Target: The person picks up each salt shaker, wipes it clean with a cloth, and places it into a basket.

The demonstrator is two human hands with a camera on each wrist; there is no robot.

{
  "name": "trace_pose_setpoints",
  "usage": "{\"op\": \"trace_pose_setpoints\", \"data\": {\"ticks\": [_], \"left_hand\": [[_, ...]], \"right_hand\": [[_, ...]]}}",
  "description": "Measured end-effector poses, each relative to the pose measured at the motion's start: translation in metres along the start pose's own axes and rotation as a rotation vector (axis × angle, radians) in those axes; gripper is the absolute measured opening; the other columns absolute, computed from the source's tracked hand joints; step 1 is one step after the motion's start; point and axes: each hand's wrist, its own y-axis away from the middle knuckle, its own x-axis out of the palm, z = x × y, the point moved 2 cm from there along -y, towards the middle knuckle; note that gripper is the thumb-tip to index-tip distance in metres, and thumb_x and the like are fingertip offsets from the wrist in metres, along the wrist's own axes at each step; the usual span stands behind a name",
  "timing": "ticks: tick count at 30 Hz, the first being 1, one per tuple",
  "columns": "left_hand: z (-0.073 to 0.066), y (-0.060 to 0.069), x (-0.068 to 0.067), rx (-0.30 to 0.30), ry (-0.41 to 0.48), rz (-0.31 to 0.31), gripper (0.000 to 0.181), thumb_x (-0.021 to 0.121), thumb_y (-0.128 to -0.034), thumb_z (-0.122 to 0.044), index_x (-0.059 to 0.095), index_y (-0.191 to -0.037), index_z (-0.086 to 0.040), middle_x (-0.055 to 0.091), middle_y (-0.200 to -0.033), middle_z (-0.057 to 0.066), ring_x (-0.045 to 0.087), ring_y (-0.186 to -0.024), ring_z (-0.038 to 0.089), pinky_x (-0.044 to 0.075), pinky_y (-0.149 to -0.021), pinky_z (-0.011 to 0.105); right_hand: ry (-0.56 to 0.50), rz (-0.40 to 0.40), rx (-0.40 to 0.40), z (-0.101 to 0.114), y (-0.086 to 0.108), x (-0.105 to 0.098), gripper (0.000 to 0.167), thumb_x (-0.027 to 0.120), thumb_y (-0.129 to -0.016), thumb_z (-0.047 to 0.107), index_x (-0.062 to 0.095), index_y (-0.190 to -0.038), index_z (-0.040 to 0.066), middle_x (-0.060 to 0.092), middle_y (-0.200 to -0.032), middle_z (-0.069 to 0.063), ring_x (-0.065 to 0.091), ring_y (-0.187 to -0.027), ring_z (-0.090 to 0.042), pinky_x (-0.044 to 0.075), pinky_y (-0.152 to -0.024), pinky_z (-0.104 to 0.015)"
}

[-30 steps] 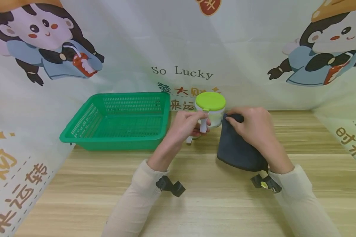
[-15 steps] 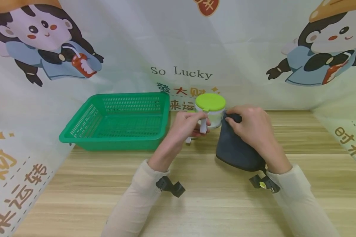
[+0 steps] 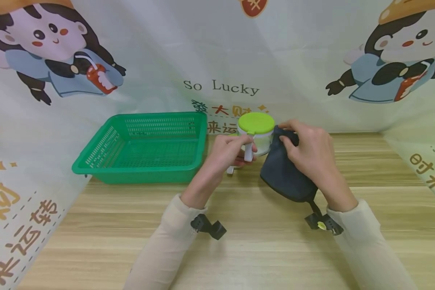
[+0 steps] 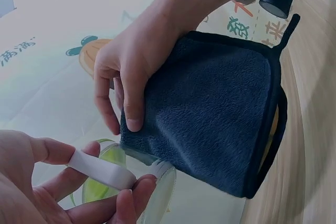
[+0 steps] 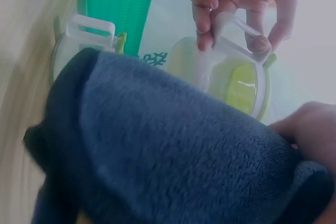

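Slanting inward, hands (image 3: 227,151) (image 3: 311,153) pinch — left, white handle (image 3: 249,150); right, dark cloth (image 3: 284,173).

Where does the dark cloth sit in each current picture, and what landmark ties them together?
Head: dark cloth, just right of centre, held by the right hand.
Left wrist: cloth at centre, reaching rightward.
Right wrist: cloth across the lower part, in the foreground.
Shared landmark: the white handle in the left hand.

Beyond the left hand (image 3: 229,153) and right hand (image 3: 311,155) hangs a pale sheet (image 3: 217,48) with cartoon figures (image 3: 54,52) and lettering (image 3: 236,89); beneath both lies a wood-grain table (image 3: 261,245)
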Motion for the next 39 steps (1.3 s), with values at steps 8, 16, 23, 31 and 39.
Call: {"op": "trace_pose_setpoints", "data": {"ticks": [8, 16, 23, 31, 39], "left_hand": [[-0.0034, 0.0026, -0.0015, 0.007, 0.007, -0.013, 0.034, 0.061, -0.1002, -0.033, 0.077, -0.085, -0.007, 0.077, -0.09, 0.022, 0.073, -0.071, 0.015, 0.056, -0.065, 0.026], [-0.0034, 0.0031, -0.0016, 0.017, -0.004, -0.01, 0.034, 0.06, -0.101, -0.033, 0.077, -0.085, -0.008, 0.078, -0.084, 0.016, 0.073, -0.07, 0.015, 0.056, -0.065, 0.026], [-0.0044, 0.0038, -0.004, 0.031, 0.008, -0.013, 0.035, 0.06, -0.1013, -0.032, 0.077, -0.086, -0.006, 0.077, -0.088, 0.019, 0.072, -0.07, 0.016, 0.057, -0.066, 0.027], [-0.0035, 0.0029, -0.0059, 0.02, 0.005, -0.016, 0.033, 0.06, -0.1006, -0.031, 0.077, -0.086, -0.008, 0.078, -0.092, 0.02, 0.073, -0.072, 0.016, 0.057, -0.068, 0.027], [-0.0049, 0.0038, -0.0054, 0.015, 0.01, -0.015, 0.033, 0.06, -0.1005, -0.032, 0.077, -0.086, -0.008, 0.078, -0.089, 0.016, 0.073, -0.073, 0.015, 0.057, -0.067, 0.026]], "right_hand": [[0.013, 0.015, -0.02, 0.0007, 0.0014, 0.0029, 0.013, 0.073, -0.095, 0.009, 0.075, -0.107, 0.013, 0.079, -0.098, -0.015, 0.065, -0.062, -0.034, 0.042, -0.051, -0.041], [-0.022, 0.049, -0.01, 0.0, 0.0021, 0.0021, 0.009, 0.075, -0.093, 0.009, 0.08, -0.098, 0.013, 0.08, -0.097, -0.012, 0.073, -0.077, -0.034, 0.053, -0.062, -0.048], [0.016, 0.199, 0.013, 0.0014, 0.0011, 0.002, 0.024, 0.071, -0.091, 0.01, 0.081, -0.113, 0.012, 0.076, -0.116, -0.013, 0.074, -0.096, -0.036, 0.056, -0.068, -0.049], [0.032, 0.15, 0.008, -0.0003, 0.0014, 0.0033, 0.026, 0.068, -0.094, 0.005, 0.079, -0.115, 0.014, 0.077, -0.119, -0.013, 0.071, -0.073, -0.033, 0.043, -0.05, -0.038], [0.014, 0.109, -0.007, -0.0017, 0.0009, 0.0015, 0.027, 0.066, -0.095, 0.004, 0.079, -0.116, 0.016, 0.077, -0.118, -0.011, 0.045, -0.048, -0.02, 0.025, -0.046, -0.031]]}}
